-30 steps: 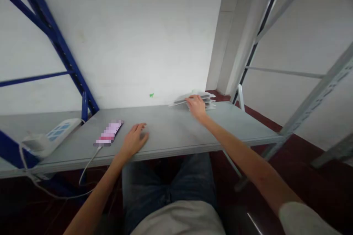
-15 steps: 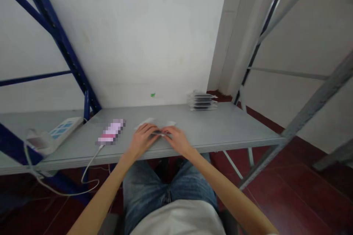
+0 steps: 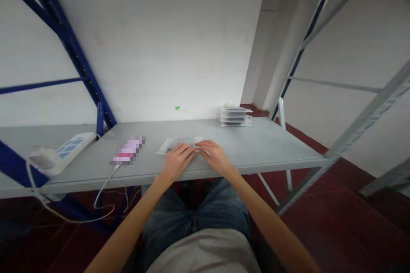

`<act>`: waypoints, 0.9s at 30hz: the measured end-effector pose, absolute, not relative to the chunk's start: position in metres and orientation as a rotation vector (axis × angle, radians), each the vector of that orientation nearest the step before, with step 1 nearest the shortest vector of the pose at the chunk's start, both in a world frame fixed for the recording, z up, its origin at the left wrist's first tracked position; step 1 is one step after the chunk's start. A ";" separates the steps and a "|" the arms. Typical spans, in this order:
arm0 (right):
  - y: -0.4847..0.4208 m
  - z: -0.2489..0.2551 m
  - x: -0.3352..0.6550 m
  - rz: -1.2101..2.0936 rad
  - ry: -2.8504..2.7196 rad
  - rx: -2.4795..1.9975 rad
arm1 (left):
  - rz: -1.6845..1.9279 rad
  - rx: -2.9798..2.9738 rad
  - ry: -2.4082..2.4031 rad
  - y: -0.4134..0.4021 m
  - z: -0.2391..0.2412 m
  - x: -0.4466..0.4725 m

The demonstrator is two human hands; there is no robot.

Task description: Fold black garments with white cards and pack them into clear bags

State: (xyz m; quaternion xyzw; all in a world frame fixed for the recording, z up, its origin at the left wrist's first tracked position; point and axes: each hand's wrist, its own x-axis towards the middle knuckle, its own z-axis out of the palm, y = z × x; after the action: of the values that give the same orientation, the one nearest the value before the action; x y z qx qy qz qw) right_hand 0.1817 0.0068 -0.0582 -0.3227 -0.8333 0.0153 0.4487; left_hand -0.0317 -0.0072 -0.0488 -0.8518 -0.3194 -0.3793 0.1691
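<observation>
Just beyond the left hand, more of the packet is being exposed than a moment ago; handling is apparently being concentrated at its near right edge. Both that and the right hand are being kept bunched there; any pinch cannot be told.

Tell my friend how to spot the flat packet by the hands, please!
Find the long grey shelf before the white wall. Between the phone and the stack near the wall, a flat, pale packet pokes out from under the left hand. It lies singly, unlike the stacked ones.
</observation>
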 end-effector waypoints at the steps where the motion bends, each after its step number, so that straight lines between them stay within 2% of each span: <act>1: 0.006 -0.057 0.181 0.024 -2.054 -0.794 | -1.096 -2.414 -0.911 -0.008 -0.047 -0.031; 9: 0.004 -0.054 0.182 -0.006 -1.969 -0.845 | -0.996 -2.374 -0.993 -0.007 -0.042 -0.037; 18: 0.027 -0.056 0.241 0.213 -1.670 -1.203 | -0.853 -2.405 -1.197 0.009 -0.038 -0.091; 24: 0.013 -0.057 0.219 -0.054 -1.826 -1.311 | -0.741 -2.521 -1.181 -0.009 -0.033 -0.056; 27: 0.007 -0.054 0.203 -0.032 -1.971 -1.275 | -0.669 -2.536 -1.122 -0.021 -0.033 -0.034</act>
State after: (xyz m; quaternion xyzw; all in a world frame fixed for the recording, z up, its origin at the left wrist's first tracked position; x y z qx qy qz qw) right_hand 0.2029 0.0070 -0.0545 -0.5008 -0.7742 -0.0125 0.3868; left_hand -0.0338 -0.0212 -0.0334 -0.8797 -0.3893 -0.2320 0.1438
